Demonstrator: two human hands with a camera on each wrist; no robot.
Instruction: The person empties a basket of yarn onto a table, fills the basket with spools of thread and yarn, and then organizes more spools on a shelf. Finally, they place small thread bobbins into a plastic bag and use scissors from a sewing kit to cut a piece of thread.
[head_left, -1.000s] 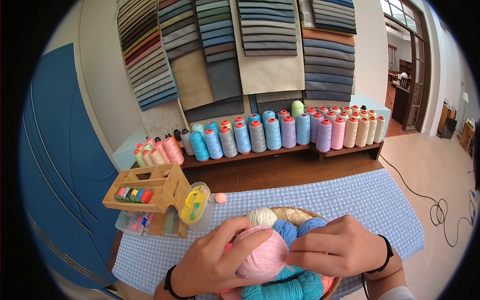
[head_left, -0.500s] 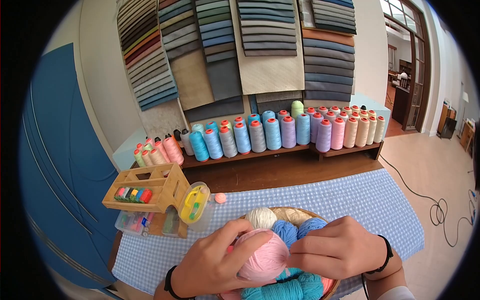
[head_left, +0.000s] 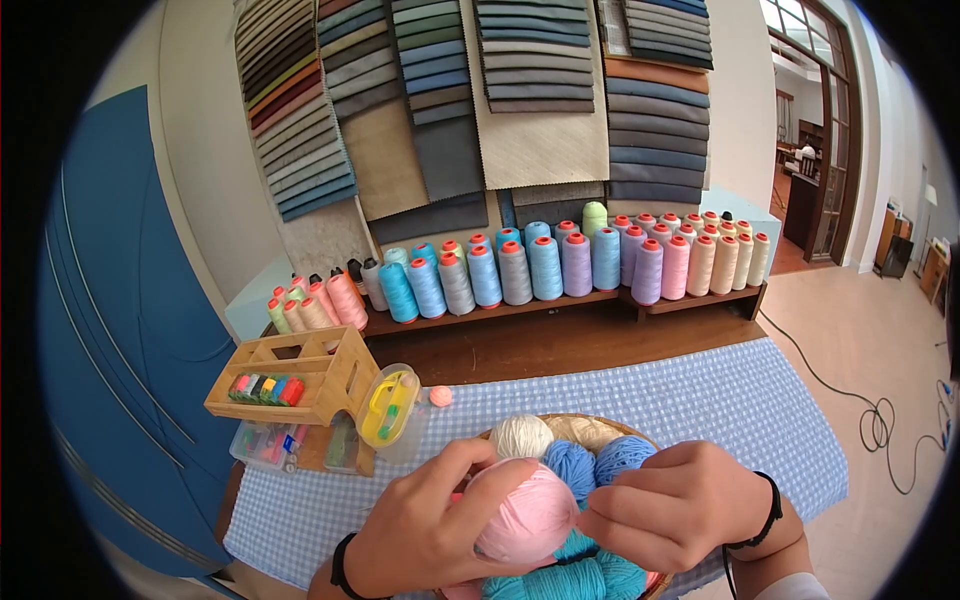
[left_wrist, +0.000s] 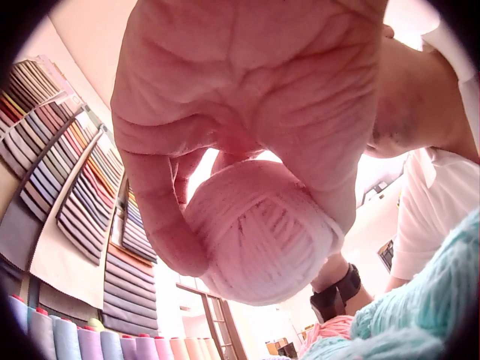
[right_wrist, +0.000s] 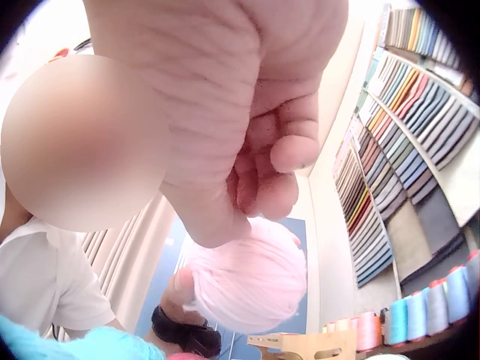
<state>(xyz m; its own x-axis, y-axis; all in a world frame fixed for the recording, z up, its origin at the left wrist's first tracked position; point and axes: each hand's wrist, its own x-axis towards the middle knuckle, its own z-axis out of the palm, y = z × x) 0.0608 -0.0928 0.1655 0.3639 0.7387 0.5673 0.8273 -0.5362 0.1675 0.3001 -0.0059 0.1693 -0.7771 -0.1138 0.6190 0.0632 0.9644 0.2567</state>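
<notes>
A pale pink ball of yarn (head_left: 527, 512) is held by my left hand (head_left: 428, 520) above the basket. Thumb and fingers wrap its sides, as the left wrist view shows from below, where the yarn ball (left_wrist: 259, 232) bulges under the palm. My right hand (head_left: 672, 505) is at the ball's right side, its thumb and index fingertips pinched together on the pink yarn there. The pinched bit itself is hidden behind the fingers. In the right wrist view the remaining fingers (right_wrist: 274, 199) of this hand are curled in, close over the ball.
Beneath the hands, a wicker basket (head_left: 590, 428) holds white yarn (head_left: 521, 436), blue yarn (head_left: 572, 468) and teal yarn (head_left: 565, 580). A wooden organizer (head_left: 345, 375), a clear case (head_left: 388, 410) and a small peach ball (head_left: 441, 396) stand left on the checked cloth (head_left: 720, 400). Thread cones (head_left: 515, 272) line the back shelf.
The right hand has shifted slightly, its fingertips drawing a little away from the ball's side. The left hand keeps the pink ball in nearly the same place.
</notes>
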